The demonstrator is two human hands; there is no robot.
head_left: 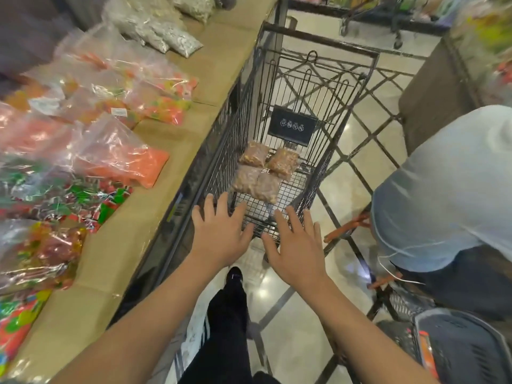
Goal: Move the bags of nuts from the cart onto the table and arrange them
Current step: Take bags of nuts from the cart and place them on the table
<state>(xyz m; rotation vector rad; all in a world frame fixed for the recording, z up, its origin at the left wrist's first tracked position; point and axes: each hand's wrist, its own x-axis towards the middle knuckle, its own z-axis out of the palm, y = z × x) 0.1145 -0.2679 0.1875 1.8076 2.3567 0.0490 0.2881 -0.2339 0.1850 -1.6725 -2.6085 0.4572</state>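
Note:
Several clear bags of brown nuts (pixel 263 170) lie on the floor of a dark wire shopping cart (pixel 343 134) in the middle of the view. My left hand (pixel 220 231) and my right hand (pixel 297 245) are both stretched out over the cart's near end, palms down, fingers spread, holding nothing. They hover just short of the nearest bags. The table (pixel 194 79) covered in brown cardboard runs along the cart's left side.
Bags of colourful sweets (pixel 91 134) and pale bags (pixel 166 34) cover the table's left part. A person in a light shirt (pixel 448 195) bends over at the right. A dark basket (pixel 460 347) stands at the lower right. My leg (pixel 224 322) is below.

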